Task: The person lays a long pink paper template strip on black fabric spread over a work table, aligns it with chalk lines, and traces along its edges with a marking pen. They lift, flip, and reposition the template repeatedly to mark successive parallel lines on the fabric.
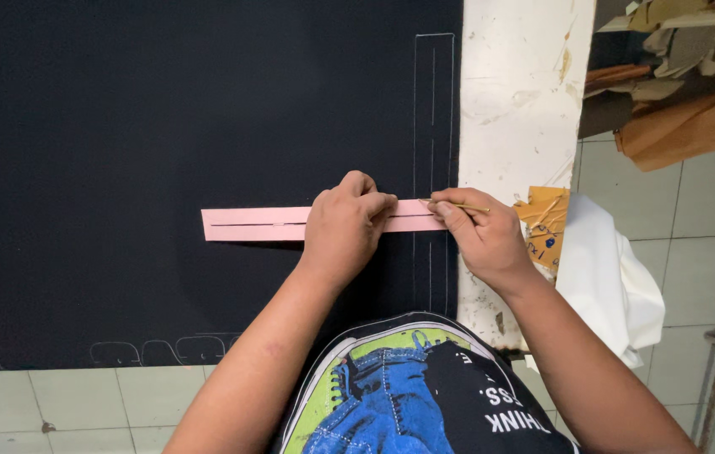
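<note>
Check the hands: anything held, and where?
Right hand pinches a thin yellow stick near its middle. Left hand presses the pink strip flat, holding nothing.

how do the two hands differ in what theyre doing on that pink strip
The left hand lies knuckles up, pressing the middle of the pink strip flat on the black fabric. The right hand sits at the strip's right end and pinches a thin yellowish marking tool, which the left lacks. The left is over fabric, the right over the white table edge. Both are bare and touch the strip.
</note>
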Tool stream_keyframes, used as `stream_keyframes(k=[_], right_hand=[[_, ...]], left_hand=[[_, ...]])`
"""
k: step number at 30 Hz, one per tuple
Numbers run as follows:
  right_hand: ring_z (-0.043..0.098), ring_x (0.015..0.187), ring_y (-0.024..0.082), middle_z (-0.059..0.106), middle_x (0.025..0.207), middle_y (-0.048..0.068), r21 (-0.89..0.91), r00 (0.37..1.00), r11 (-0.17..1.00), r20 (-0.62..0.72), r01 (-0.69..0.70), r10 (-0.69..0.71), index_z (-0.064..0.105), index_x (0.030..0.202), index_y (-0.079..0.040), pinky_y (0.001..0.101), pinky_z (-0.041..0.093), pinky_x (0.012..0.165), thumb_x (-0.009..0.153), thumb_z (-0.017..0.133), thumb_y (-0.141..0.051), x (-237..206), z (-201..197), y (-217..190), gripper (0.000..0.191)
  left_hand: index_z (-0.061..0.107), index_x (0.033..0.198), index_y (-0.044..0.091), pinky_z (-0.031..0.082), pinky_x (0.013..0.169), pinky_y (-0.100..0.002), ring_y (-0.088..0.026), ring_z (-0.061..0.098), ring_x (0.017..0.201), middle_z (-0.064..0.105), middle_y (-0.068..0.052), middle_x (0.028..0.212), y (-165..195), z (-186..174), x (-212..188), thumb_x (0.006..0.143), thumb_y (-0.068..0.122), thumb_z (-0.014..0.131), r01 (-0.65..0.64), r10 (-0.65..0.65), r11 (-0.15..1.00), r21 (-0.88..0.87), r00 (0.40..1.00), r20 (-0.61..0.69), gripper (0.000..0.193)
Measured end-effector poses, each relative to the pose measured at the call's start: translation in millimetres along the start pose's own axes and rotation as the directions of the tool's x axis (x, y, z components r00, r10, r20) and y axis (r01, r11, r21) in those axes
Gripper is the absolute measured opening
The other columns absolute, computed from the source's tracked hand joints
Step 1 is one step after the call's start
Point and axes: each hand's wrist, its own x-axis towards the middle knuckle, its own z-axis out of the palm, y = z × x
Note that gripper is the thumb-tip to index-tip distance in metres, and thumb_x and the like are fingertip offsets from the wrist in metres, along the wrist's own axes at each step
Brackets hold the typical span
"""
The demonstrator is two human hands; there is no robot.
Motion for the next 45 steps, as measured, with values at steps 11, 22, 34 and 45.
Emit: stream_keyframes(k=[11,22,34,45], right_hand=[[0.071,0.083,0.021,0.073,0.097,0.014,-0.313,0.989,0.943,-0.056,0.115,-0.139,0.072,0.104,0.002,0.0315,0.056,0.076,0.102,0.062,-0.011,0.3,-6.7,-15.0,0.016],[0.067,0.103,0.025,0.070,0.109,0.011,-0.517,0.972,0.831,0.010,0.205,-0.234,0.072,0.107,-0.004,0.0379,0.053,0.092,0.096,0.059,-0.008,-23.2,-43.5,-8.8,0.017],[0.071,0.075,0.016,0.075,0.085,0.005,-0.373,0.937,0.903,0.185,-0.212,0.296,0.076,0.098,-0.008,0.0309,0.056,0.071,0.086,0.070,-0.020,-60.0,-8.8,-1.9,0.018],[0.065,0.070,0.013,0.073,0.087,0.007,0.030,0.822,0.872,0.353,-0.488,0.447,0.070,0.113,-0.004,0.0281,0.055,0.066,0.094,0.064,-0.015,-59.7,27.6,-8.1,0.023]], left_hand=[[0.080,0.090,0.012,0.048,0.067,-0.039,-0.023,0.061,0.069,0.063,-0.005,0.087,-1.6,0.9,0.7,0.088,0.015,0.075,-0.005,0.006,1.000,0.006,1.000,-0.019,0.006],[0.075,0.091,0.011,0.046,0.070,-0.039,-0.024,0.065,0.081,0.065,-0.003,0.089,-2.1,-10.6,-13.2,0.088,0.015,0.076,-0.168,0.167,0.983,-0.069,0.986,-0.020,0.006],[0.064,0.116,0.012,0.044,0.088,-0.042,-0.027,0.062,0.104,0.062,-0.009,0.110,20.4,-34.0,-69.1,0.088,0.019,0.077,-0.207,0.321,0.935,0.287,0.837,-0.443,0.032],[0.051,0.136,-0.001,0.057,0.069,-0.025,-0.010,0.067,0.077,0.068,-0.005,0.091,4.3,1.9,-66.4,0.090,0.006,0.066,0.526,-0.438,0.476,-0.705,0.837,0.329,0.049]])
